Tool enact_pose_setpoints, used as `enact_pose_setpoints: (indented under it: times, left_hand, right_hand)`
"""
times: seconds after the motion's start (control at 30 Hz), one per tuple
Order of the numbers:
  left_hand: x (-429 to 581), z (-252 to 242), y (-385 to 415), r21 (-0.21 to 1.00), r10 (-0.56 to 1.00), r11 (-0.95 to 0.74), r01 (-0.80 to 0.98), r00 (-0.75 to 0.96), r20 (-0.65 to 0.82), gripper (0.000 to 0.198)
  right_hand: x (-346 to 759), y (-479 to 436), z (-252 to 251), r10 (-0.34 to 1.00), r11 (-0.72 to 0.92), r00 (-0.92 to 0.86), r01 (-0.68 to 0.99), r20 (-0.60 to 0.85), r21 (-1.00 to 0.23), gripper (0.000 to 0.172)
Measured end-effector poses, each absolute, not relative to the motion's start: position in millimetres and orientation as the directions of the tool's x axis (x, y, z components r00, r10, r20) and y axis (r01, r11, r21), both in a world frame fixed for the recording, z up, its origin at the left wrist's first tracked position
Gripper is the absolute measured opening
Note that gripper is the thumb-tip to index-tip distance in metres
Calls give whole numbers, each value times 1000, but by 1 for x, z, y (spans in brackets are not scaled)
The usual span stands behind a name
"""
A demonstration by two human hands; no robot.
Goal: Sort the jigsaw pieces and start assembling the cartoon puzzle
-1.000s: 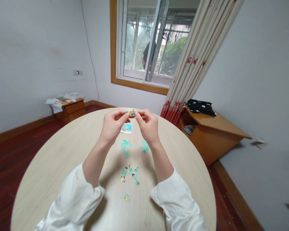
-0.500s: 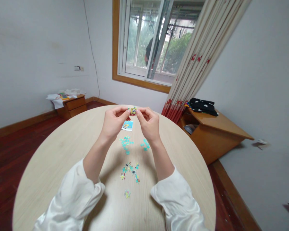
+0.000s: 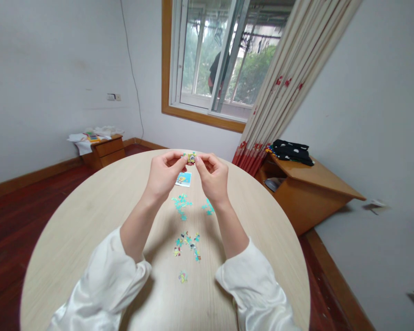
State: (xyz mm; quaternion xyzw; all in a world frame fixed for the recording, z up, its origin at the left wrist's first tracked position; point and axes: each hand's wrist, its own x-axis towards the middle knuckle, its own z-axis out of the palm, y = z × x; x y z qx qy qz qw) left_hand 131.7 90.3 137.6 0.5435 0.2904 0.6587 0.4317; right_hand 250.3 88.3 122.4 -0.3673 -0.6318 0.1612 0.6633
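Between the fingertips of my left hand (image 3: 164, 174) and my right hand (image 3: 213, 175), a small yellow and green cluster of puzzle pieces (image 3: 191, 158) is pinched above the far part of the round table. Both hands are closed on it, one from each side. Just below my hands lies a blue picture card (image 3: 183, 179) with a yellow cartoon figure. Nearer to me are turquoise puzzle pieces (image 3: 181, 202), and another turquoise group (image 3: 208, 207) beside my right wrist. Mixed dark, white and yellow pieces (image 3: 188, 243) lie between my forearms, with a pale yellow-pink piece (image 3: 182, 276) closest to me.
The round wooden table (image 3: 72, 239) fills the foreground. At the right stands a wooden desk (image 3: 317, 184) with dark folded cloth (image 3: 291, 151). A low cabinet (image 3: 106, 151) with papers is at the left. Behind are a curtain (image 3: 290, 78), a window and a person outside it.
The view has shifted very slightly. Both hands keep hold of the puzzle pieces in nearly the same place, and the pieces on the table have not moved.
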Motion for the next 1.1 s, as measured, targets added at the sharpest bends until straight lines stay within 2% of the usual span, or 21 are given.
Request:
enact_pose_setpoints:
  times: [0.53, 0.93, 1.1]
  left_hand:
    - [129, 138, 91, 874, 901, -403, -272, 51, 431, 34]
    - [129, 138, 89, 841, 855, -495, -216, 48, 516, 26]
    - [128, 139, 89, 852, 860, -494, -175, 46, 508, 27]
  right_hand:
    - [248, 84, 124, 663, 683, 147, 283, 734, -673, 21]
    - [249, 84, 125, 662, 683, 139, 294, 737, -669, 22]
    - [250, 85, 124, 666, 689, 124, 277, 736, -670, 23]
